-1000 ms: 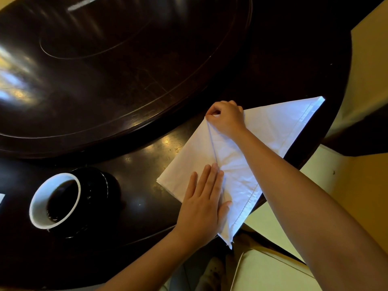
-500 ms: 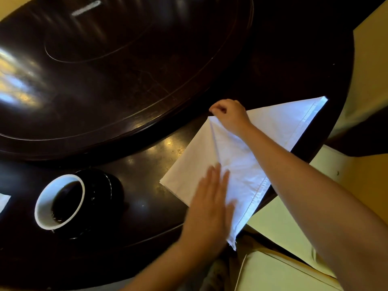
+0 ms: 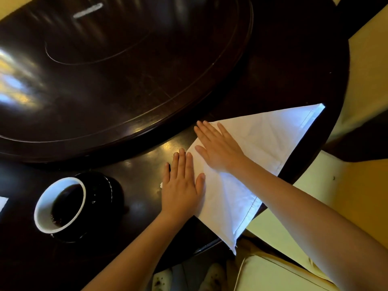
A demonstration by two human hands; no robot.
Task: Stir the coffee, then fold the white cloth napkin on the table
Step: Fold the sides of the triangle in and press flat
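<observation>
The white cloth napkin [image 3: 270,141] lies folded into a triangle at the near right edge of the dark round table [image 3: 134,177], one tip hanging over the rim. My right hand [image 3: 218,148] rests flat, fingers spread, on its far left part. My left hand [image 3: 181,185] lies flat on the napkin's left corner, fingertips reaching onto the wood. Neither hand grips the cloth. A dark cup with a white inside [image 3: 60,206], holding coffee, stands on a dark saucer to the left, well apart from both hands.
A large raised turntable [image 3: 126,59] fills the table's middle behind the napkin. Pale yellow seat cushions [image 3: 315,206] sit below the table edge at right. A white scrap [image 3: 3,203] shows at the far left edge.
My right hand let go of the pinched top fold and flattened onto the napkin. My left hand slid left toward the napkin's left corner, pressing it down.
</observation>
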